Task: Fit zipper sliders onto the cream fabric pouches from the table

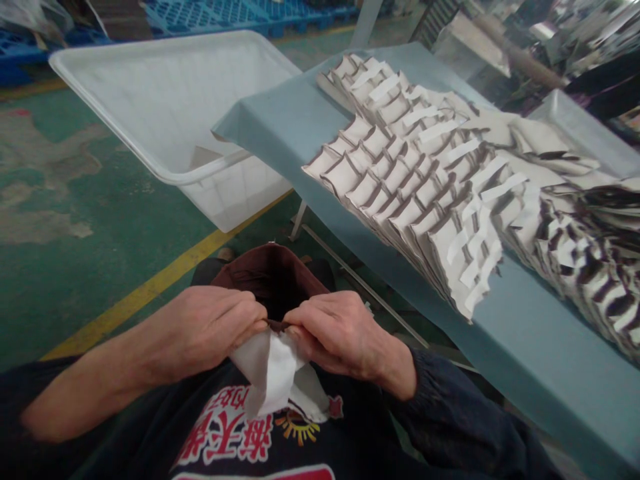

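Observation:
My left hand (213,327) and my right hand (340,333) meet over my lap, both pinched closed on one brown leather piece (273,277) with a white lining (275,373). The brown part rises away from me between the hands; the white lining with a white strip hangs down toward my chest. The fingertips of both hands grip the folded edge where brown meets white.
A blue-grey table (280,133) at right carries overlapping rows of similar white-lined pieces (415,193), with darker brown ones (590,260) at far right. A large white plastic tub (165,100) stands on the green floor behind, beside a yellow floor line (150,290). Blue pallets (225,17) lie beyond.

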Demonstrator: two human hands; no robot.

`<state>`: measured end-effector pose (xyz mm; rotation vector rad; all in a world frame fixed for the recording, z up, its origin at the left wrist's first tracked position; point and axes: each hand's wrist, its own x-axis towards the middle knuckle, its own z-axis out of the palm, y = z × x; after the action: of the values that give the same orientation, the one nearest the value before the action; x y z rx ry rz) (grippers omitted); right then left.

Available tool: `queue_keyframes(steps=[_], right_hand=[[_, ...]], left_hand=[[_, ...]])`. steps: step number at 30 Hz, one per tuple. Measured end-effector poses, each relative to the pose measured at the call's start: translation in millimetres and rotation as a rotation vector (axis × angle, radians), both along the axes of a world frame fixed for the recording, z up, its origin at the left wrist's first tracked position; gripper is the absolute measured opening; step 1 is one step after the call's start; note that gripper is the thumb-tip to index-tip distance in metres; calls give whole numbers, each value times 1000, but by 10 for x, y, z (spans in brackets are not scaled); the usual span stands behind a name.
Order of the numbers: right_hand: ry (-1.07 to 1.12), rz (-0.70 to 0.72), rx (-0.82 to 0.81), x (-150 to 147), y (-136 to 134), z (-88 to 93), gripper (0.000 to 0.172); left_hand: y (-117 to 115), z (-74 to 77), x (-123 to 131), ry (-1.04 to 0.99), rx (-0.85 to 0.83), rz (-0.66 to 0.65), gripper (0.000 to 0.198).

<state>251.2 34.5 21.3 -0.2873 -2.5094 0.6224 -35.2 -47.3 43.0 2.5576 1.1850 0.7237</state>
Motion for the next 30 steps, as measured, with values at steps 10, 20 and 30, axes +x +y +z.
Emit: queue_keyframes(steps=[10,20,30], right_hand=[[-8,36,-58,-3,-63,43,33],[170,72,24,-109,-146,-56,31],[31,66,-24,-5,-104,-32,38]], left_hand=[[-38,70,86,-199,-164,-28,40],[-65,399,182,-326,-398,-5,33],[-122,238,121,-199,-252,-2,36]])
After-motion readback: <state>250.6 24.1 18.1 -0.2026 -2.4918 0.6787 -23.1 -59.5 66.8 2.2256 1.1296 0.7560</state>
